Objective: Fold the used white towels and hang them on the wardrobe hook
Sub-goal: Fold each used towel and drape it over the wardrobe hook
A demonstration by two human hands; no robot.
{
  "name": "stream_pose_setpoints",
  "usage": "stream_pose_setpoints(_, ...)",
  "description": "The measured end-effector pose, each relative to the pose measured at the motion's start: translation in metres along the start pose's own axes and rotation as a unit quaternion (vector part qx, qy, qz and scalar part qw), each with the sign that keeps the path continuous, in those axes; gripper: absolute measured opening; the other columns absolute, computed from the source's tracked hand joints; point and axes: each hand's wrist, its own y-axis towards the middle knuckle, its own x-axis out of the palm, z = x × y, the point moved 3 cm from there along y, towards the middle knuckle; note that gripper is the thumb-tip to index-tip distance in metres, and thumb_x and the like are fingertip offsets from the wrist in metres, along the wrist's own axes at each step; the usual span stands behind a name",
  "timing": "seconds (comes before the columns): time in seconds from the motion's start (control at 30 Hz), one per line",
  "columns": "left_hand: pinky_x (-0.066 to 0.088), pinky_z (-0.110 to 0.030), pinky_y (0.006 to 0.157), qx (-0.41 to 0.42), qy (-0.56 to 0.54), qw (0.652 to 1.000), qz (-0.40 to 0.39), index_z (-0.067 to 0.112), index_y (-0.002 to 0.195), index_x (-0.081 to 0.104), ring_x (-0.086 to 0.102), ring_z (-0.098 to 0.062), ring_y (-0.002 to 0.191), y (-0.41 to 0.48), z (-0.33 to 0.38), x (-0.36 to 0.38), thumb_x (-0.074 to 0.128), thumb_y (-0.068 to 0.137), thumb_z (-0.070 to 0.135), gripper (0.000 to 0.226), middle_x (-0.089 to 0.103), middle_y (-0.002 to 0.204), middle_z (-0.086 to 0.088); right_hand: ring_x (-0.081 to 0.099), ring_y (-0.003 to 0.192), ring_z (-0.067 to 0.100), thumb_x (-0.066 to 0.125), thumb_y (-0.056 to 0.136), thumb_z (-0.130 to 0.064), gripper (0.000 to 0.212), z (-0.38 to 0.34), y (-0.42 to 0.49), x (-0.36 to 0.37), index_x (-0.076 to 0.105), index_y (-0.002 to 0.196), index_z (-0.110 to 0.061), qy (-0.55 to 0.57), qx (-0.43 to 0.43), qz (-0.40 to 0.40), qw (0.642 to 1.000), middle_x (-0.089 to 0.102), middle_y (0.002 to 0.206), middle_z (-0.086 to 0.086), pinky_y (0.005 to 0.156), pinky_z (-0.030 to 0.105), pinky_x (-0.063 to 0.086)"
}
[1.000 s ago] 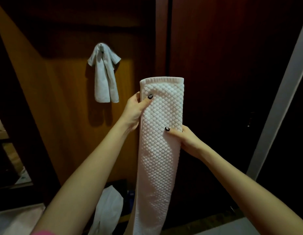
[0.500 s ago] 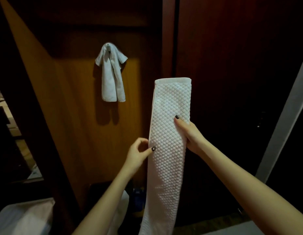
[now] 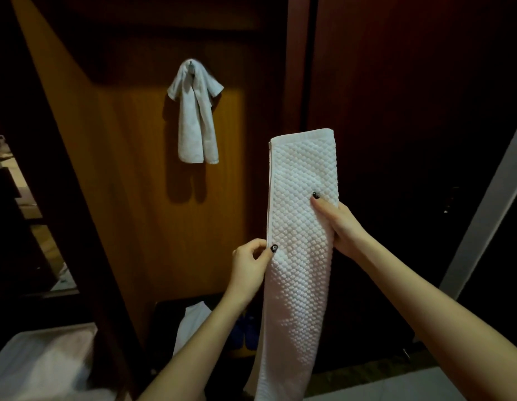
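- Hanging upright, the folded white towel rises above the right hand, which grips its right edge, thumb in front.
- Lower, the left hand pinches its left edge.
- Up-left of both, a second towel drapes the wardrobe hook.

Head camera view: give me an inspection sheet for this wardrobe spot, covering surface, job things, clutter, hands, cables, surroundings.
surface: wooden wardrobe panel, hook near its top.
job's things: waffle towel folded into a long strip, held upright; small white towel draped on the hook.
clutter: white bag and a blue item low inside the wardrobe.
grippers: left hand pinches the strip's left edge; right hand grips its right edge, higher up.
cables: nothing seen.
surroundings: dark wardrobe door at right; white cloth lower left.
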Motion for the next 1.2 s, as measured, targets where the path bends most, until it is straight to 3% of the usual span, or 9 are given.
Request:
stream_pose_setpoints(0.1, 0.056, -0.022, 0.072, -0.019, -0.052, 0.998, 0.026, 0.027, 0.121, 0.054, 0.069, -0.008, 0.086, -0.006, 0.001, 0.004, 0.065, 0.09, 0.018, 0.034, 0.067, 0.103, 0.007, 0.07, 0.1, 0.024, 0.07, 0.085, -0.033, 0.038, -0.001, -0.001, 0.001, 0.063, 0.117, -0.012, 0.01, -0.004, 0.01, 1.0, 0.073, 0.11, 0.006, 0.071, 0.031, 0.058)
stream_pose_setpoints(0.23, 0.058, -0.04, 0.076, -0.032, -0.002, 0.999, 0.029, 0.02, 0.104, 0.058, 0.067, -0.019, 0.087, 0.004, -0.001, 0.007, 0.072, 0.084, 0.018, 0.025, 0.065, 0.106, 0.0, 0.071, 0.099, 0.023, 0.069, 0.082, -0.034, 0.041, 0.0, -0.001, 0.005, 0.062, 0.116, -0.012, 0.009, -0.003, 0.02, 1.0, 0.073, 0.109, 0.006, 0.07, 0.03, 0.058)
stream_pose_setpoints(0.33, 0.057, -0.027, 0.073, -0.068, -0.029, 0.997, 0.011, 0.021, 0.102, 0.055, 0.065, -0.015, 0.088, 0.011, -0.004, 0.007, 0.074, 0.082, 0.014, 0.029, 0.065, 0.103, -0.004, 0.071, 0.099, 0.023, 0.068, 0.083, -0.034, 0.041, -0.001, -0.001, 0.003, 0.062, 0.117, -0.012, 0.009, 0.001, 0.022, 1.0, 0.073, 0.109, 0.006, 0.071, 0.03, 0.058)
stream_pose_setpoints(0.47, 0.049, -0.011, 0.063, -0.06, -0.097, 0.993, -0.013, 0.025, 0.093, 0.057, 0.065, -0.001, 0.076, 0.014, -0.001, 0.005, 0.074, 0.081, 0.01, 0.026, 0.066, 0.092, 0.006, 0.07, 0.101, 0.025, 0.066, 0.085, -0.033, 0.039, -0.003, 0.0, -0.003, 0.063, 0.117, -0.012, 0.012, 0.004, 0.014, 1.0, 0.072, 0.111, 0.008, 0.072, 0.032, 0.058)
stream_pose_setpoints(0.67, 0.049, -0.015, 0.056, -0.031, -0.119, 0.99, -0.065, 0.016, 0.081, 0.062, 0.067, -0.004, 0.065, 0.02, 0.003, 0.007, 0.071, 0.084, 0.008, 0.012, 0.072, 0.077, 0.007, 0.069, 0.104, 0.024, 0.064, 0.088, -0.031, 0.036, -0.007, 0.001, -0.004, 0.062, 0.119, -0.013, 0.001, -0.006, 0.004, 1.0, 0.071, 0.114, 0.007, 0.073, 0.03, 0.058)
stream_pose_setpoints(0.83, 0.053, -0.017, 0.065, -0.039, -0.191, 0.978, -0.08, 0.015, 0.089, 0.061, 0.07, -0.011, 0.08, 0.02, 0.002, 0.008, 0.067, 0.087, 0.011, 0.008, 0.074, 0.085, 0.0, 0.069, 0.104, 0.023, 0.067, 0.088, -0.029, 0.033, -0.014, 0.004, -0.008, 0.063, 0.117, -0.015, -0.004, -0.001, 0.01, 1.0, 0.072, 0.114, 0.005, 0.074, 0.03, 0.058)
stream_pose_setpoints(0.97, 0.055, -0.022, 0.066, -0.119, -0.267, 0.953, -0.084, 0.032, 0.103, 0.051, 0.072, -0.017, 0.089, 0.024, -0.005, 0.009, 0.072, 0.081, 0.015, 0.035, 0.075, 0.096, -0.003, 0.068, 0.105, 0.024, 0.068, 0.085, -0.03, 0.038, -0.01, 0.007, -0.007, 0.064, 0.118, -0.014, 0.005, 0.012, -0.004, 1.0, 0.071, 0.116, 0.007, 0.076, 0.031, 0.057)
stream_pose_setpoints(1.1, 0.05, -0.014, 0.067, -0.093, -0.175, 0.977, -0.08, 0.026, 0.088, 0.062, 0.07, -0.008, 0.087, 0.031, -0.006, 0.002, 0.074, 0.082, 0.018, 0.015, 0.075, 0.094, 0.001, 0.069, 0.105, 0.025, 0.067, 0.084, -0.031, 0.041, -0.005, 0.008, -0.005, 0.062, 0.119, -0.011, 0.026, 0.029, -0.019, 0.999, 0.071, 0.116, 0.009, 0.076, 0.031, 0.057)
stream_pose_setpoints(1.2, 0.046, -0.021, 0.081, -0.058, -0.11, 0.989, -0.085, 0.019, 0.085, 0.067, 0.063, -0.009, 0.095, 0.034, -0.007, -0.005, 0.075, 0.08, 0.026, 0.012, 0.069, 0.098, -0.001, 0.068, 0.106, 0.026, 0.066, 0.084, -0.031, 0.046, -0.004, 0.009, -0.003, 0.06, 0.123, -0.008, 0.044, 0.04, -0.041, 0.997, 0.07, 0.117, 0.011, 0.078, 0.032, 0.057)
